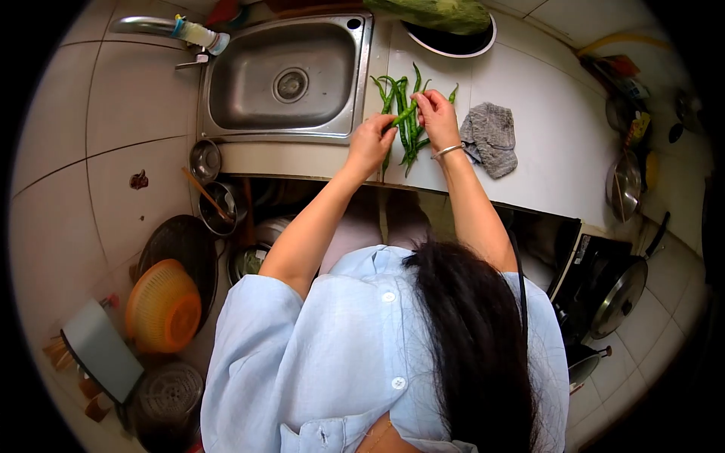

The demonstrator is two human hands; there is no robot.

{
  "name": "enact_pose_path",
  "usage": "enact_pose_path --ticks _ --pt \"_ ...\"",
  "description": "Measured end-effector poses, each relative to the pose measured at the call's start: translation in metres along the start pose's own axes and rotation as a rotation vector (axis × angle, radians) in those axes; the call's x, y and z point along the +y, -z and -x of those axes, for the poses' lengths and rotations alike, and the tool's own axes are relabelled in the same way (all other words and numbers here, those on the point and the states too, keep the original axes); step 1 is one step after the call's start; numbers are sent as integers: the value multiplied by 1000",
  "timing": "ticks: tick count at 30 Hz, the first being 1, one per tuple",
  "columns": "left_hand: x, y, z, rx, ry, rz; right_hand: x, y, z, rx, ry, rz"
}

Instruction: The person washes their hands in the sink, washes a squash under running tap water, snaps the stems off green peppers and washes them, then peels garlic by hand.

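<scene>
Between my two hands I hold one long green chili pepper [404,115] above the counter. My left hand [371,142] pinches its lower left end, and my right hand [438,117] pinches the upper right end. Several more green chili peppers [402,93] lie in a loose pile on the counter right under and behind my hands. A bracelet circles my right wrist. Just right of that hand rests a crumpled grey cloth [489,140]. My fingertips partly cover the held pepper's ends.
A steel sink [362,68] with a faucet [155,27] is set in at the left. Behind the peppers, a large green vegetable [445,13] lies over a white-rimmed bowl [483,44]. The white counter [555,128] stretches rightward. Metal bowls [205,159] and an orange basket [164,306] stand at lower left.
</scene>
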State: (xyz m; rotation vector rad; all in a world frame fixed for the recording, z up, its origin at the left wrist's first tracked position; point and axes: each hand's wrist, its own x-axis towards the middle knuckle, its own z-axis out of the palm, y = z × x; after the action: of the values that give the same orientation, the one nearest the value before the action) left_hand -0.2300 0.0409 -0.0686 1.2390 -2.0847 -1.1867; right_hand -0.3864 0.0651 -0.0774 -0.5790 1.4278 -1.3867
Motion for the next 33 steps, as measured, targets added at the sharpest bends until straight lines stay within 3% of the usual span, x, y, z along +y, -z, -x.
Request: enact_pose_path --ticks 2,7,13,24,30,33 --pt "0 -3 5 -7 -22 1 6 3 2 -46 -11 53" --pt "10 -1 2 -89 209 164 12 -9 14 -85 -19 -45" --pt "5 5 6 -64 38 36 12 -18 24 -124 -54 -23" --pt "15 27 30 -124 -36 -207 13 -31 48 -88 165 455" --pt "20 31 42 -147 -49 -294 14 -39 62 -48 154 365" --pt "20 33 44 -130 -99 -294 23 -39 60 -112 49 152"
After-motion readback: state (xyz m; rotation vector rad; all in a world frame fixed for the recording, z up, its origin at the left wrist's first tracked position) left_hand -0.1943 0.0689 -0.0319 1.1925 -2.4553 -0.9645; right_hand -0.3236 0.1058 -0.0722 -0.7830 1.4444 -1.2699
